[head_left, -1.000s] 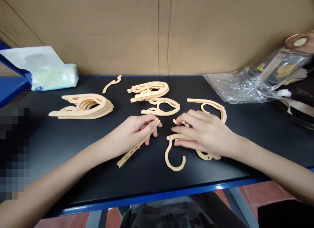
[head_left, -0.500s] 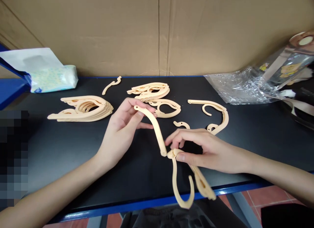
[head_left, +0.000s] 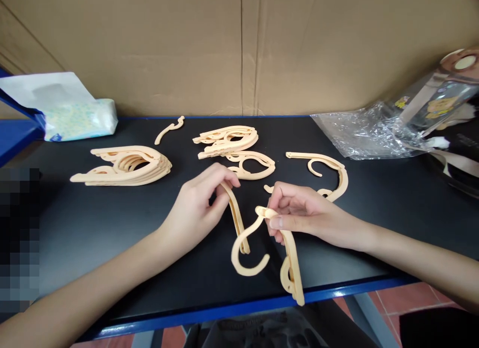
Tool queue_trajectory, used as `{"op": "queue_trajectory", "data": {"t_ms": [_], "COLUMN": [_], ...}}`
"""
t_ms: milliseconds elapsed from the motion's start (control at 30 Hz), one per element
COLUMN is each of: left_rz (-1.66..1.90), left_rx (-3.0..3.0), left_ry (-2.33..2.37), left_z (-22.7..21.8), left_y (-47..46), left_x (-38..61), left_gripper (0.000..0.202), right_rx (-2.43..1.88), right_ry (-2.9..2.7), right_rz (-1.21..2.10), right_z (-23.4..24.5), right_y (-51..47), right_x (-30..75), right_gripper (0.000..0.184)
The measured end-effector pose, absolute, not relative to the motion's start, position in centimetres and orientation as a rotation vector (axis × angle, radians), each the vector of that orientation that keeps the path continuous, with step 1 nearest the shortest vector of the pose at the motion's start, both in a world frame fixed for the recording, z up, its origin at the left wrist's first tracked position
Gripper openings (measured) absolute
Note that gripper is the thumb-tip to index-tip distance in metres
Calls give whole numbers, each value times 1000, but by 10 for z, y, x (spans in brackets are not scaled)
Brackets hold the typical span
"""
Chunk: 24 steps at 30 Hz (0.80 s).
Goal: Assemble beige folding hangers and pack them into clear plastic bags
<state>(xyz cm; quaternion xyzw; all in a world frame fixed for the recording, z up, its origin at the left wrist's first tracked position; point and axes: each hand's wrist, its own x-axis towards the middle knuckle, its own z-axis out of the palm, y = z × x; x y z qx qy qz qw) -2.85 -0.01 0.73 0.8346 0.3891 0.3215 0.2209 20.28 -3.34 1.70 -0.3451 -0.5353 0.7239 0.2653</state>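
Note:
My left hand [head_left: 196, 208] pinches the upper end of a peach plastic hanger arm [head_left: 235, 218], which hangs down over the black table [head_left: 93, 223]. Just to its right, my right hand [head_left: 299, 213] grips a peach hook piece with an arm joined to it [head_left: 262, 248], held above the table's front edge. The two held pieces cross near the hook's curve, and the two hands are a few centimetres apart.
A stack of assembled peach hangers [head_left: 127, 166] lies at the left, another pile [head_left: 228, 138] at the middle back. Loose hanger parts [head_left: 329, 171] lie right of my hands, and one small arm [head_left: 170, 128] lies far back. A tissue pack [head_left: 77, 119] and clear plastic bags [head_left: 366, 131] sit at the sides.
Both hands lifted their pieces off the table. The left hand swung its arm piece from pointing at me to hanging down, and the right hand turned the hook piece and brought it closer to it.

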Motion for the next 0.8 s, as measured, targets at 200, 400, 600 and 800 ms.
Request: {"op": "queue_trajectory", "data": {"t_ms": [200, 400, 600, 800], "left_rz": [536, 356, 202, 346], "left_rx": [2866, 2767, 2651, 2188], "left_ry": [1083, 656, 566, 874], "left_z": [8, 18, 18, 15], "left_y": [3, -6, -11, -15], "left_x": [-31, -33, -32, -25], "left_gripper": [22, 29, 11, 10], "right_rx": [-976, -999, -1029, -1020], "right_ry": [-1485, -1479, -1502, -1477], "right_rz": [1934, 1825, 1824, 1780], "right_z": [19, 17, 17, 17], "right_y": [-30, -30, -32, -34], "right_x": [204, 208, 208, 203], "right_gripper": [20, 20, 23, 23]}}
